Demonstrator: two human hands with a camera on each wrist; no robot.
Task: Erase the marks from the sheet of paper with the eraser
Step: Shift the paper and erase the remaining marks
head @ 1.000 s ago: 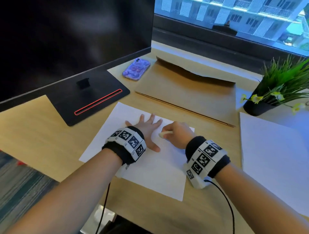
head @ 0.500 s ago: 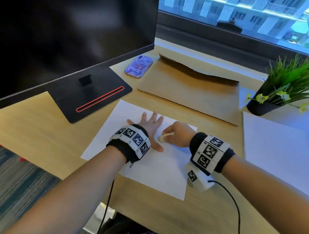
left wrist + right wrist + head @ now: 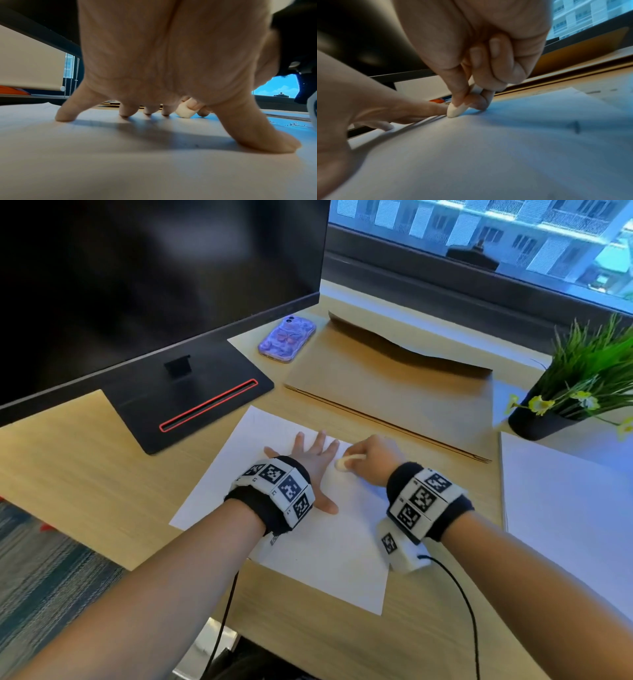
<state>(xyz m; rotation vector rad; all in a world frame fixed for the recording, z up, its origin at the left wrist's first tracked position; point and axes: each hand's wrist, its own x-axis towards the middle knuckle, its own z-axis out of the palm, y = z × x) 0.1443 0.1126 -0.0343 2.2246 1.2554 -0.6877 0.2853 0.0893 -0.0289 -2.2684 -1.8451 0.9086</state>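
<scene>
White eraser (image 3: pixel 346 463) rubbing the sheet of paper (image 3: pixel 329 553), mid-desk.

My left hand (image 3: pixel 313 470) lies flat with fingers spread, pinning the sheet; my right hand (image 3: pixel 375 460) pinches the eraser. I'd use short, light strokes, rubbing away from the pinning fingers so nothing creases.

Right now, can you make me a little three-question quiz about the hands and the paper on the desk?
1. True or false: the left hand lies flat with spread fingers on the sheet of paper.
2. What does the right hand pinch? A) a pencil B) the eraser C) the phone
3. Fill in: the eraser's tip touches the ____.

Key
1. True: the fingertips and thumb press the sheet down.
2. B: the phone lies apart, by the monitor.
3. Paper: the right wrist view shows the tip on the sheet, next to the left fingers.
</scene>
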